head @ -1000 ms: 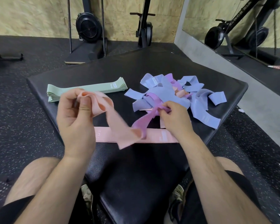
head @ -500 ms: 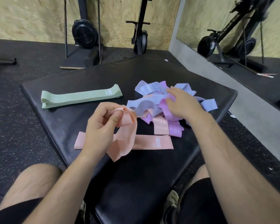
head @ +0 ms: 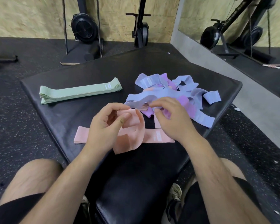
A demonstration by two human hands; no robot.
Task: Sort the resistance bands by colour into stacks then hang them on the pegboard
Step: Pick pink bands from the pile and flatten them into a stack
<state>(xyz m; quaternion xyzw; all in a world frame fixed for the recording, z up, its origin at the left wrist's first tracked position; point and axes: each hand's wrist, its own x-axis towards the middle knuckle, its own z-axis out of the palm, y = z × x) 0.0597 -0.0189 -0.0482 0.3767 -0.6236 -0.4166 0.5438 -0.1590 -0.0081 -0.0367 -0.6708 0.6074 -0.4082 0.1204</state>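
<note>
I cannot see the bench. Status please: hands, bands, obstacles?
Left hand grips pink band. Right hand in mixed pile, grip unclear. Green stack sorted. Pile tangled.

We can read no word or number anywhere. The green band stack (head: 74, 94) carries a small white label near its right end, with a row of tiny marks beside it, all too small for us to make out. The flat pink band (head: 82, 135) has a pale label near its right end, blurred. White printed patches show on the lilac-blue bands (head: 146, 81) in the pile, none legible. Pale lettering runs along the arm of the exercise machine (head: 242, 12) reflected in the mirror (head: 192, 13); we cannot read it.
</note>
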